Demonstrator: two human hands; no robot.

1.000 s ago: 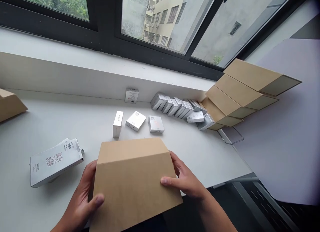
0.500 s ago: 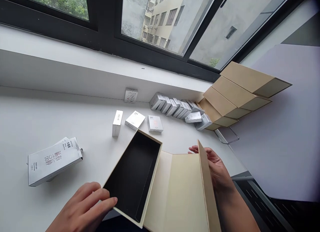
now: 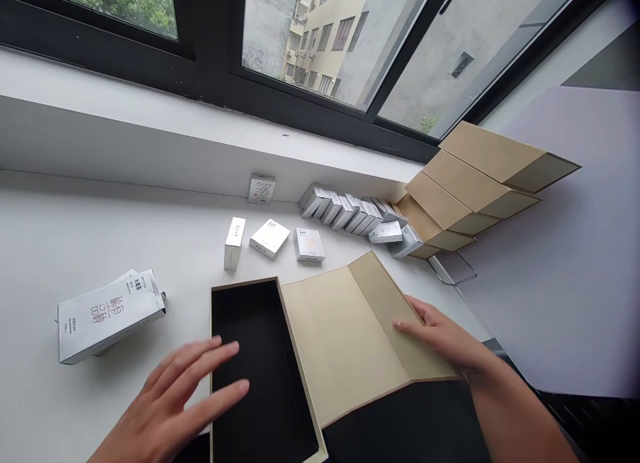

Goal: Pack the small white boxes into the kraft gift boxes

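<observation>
A cream-coloured gift box point(image 3: 250, 330) with a black inside lies open in front of me, its hinged lid point(image 3: 333, 330) folded out to the right. My right hand point(image 3: 435, 326) grips the lid's outer flap, thumb on the inner face and fingers behind. Over the left wall of the box hovers my left hand point(image 3: 187, 383), fingers spread and holding nothing. Beyond the box stand a narrow upright silver carton point(image 3: 234, 244) and two flat silver cartons, one tilted point(image 3: 270, 238) and one squarer point(image 3: 309, 245).
Large silver cartons point(image 3: 113, 316) lie stacked at left. Against the back ledge leans a small carton point(image 3: 261, 188), with a row of several silver cartons point(image 3: 345, 210) to its right. Tan boxes point(image 3: 480, 183) are stacked by the window, near a wire loop point(image 3: 460, 273).
The box has turned and its lid has swung down flatter to the right with my right hand. My left hand has let go of the box edge and spread its fingers.
</observation>
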